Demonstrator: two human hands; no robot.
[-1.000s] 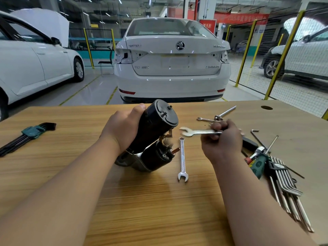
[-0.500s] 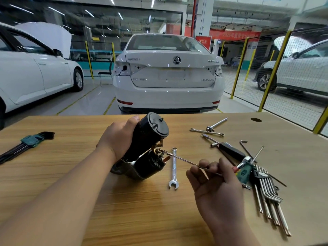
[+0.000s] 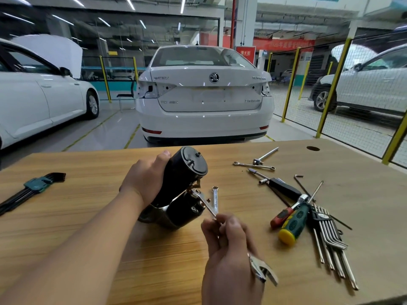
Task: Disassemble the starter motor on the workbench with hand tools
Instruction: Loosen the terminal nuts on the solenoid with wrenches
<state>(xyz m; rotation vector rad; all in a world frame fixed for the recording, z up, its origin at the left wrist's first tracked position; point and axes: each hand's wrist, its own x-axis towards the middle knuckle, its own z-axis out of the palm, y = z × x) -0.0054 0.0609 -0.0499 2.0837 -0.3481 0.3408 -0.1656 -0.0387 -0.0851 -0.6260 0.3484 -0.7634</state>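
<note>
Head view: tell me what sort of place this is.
Probably a car repair or training workshop: white cars parked indoors, one with its bonnet up, yellow-posted mesh fencing, and a workbench holding a starter motor and hand tools.

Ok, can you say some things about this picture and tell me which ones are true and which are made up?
1. The left hand grips the black starter motor. True.
2. The right hand holds a hammer. False: it holds a silver wrench, whose far end is at the motor.
3. A green screwdriver with a yellow end lies on the workbench, to the right of the motor. True.
4. The car straight ahead is red. False: it is white.
</note>
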